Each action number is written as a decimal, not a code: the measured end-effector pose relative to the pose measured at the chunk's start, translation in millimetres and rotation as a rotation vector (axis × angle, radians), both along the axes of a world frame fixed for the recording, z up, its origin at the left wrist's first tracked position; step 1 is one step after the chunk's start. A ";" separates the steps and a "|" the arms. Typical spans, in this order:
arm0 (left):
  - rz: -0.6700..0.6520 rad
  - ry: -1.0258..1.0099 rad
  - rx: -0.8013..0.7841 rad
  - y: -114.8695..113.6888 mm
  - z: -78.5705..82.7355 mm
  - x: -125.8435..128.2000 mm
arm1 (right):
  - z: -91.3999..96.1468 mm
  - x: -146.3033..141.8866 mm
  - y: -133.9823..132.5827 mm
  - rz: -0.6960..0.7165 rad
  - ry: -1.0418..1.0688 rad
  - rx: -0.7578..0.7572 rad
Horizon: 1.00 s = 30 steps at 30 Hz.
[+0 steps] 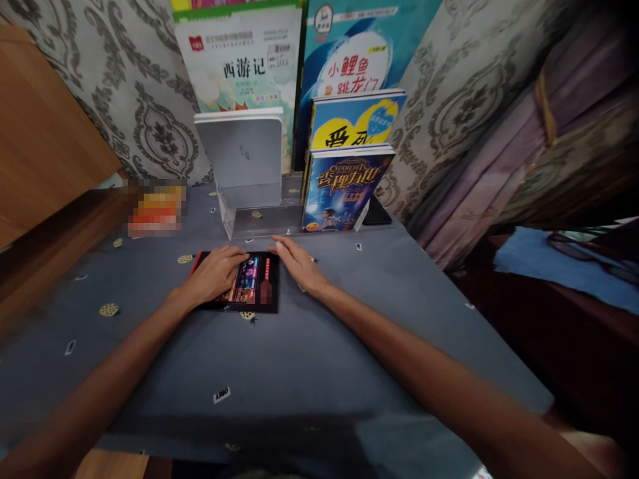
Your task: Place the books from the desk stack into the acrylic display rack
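A dark book (272, 303) with small colourful pictures and red lettering lies flat on the blue-grey tablecloth. My left hand (214, 274) rests on its left part, palm down with the fingers laid out, hiding that side of the cover. Beside the book's upper right corner is my right hand (299, 265), fingers stretched out and holding nothing. Its fingertips are at the corner; whether they touch it I cannot tell. Just beyond both hands stands a clear plastic stand (264, 223) with a grey-backed book (249, 159) on its left and a blue Charlie book (344, 189) on its right.
Behind the blue book stands a yellow-and-blue book (359, 120). Two tall books, a pale one (239, 40) and a teal one (369, 33), rise at the back. A dark flat object (378, 211) lies right of the stand. A blurred orange item (157, 209) sits left, near a wooden panel (44, 126).
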<state>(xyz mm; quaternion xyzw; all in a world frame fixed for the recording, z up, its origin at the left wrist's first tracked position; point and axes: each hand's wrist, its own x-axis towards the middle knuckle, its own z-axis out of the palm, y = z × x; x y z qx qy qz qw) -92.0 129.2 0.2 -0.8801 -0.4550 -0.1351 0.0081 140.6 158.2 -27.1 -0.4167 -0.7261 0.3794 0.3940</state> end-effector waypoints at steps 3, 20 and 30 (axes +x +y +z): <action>-0.048 0.024 -0.025 5.0 2.3 17.5 | -3.3 -1.5 1.3 0.008 0.039 -0.018; -0.255 -0.006 -0.026 -31.4 1.5 42.8 | -5.6 -0.4 5.2 0.010 0.018 -0.010; -0.271 -0.031 -0.016 -90.9 -6.5 36.8 | -0.1 0.5 -2.4 0.001 -0.143 0.111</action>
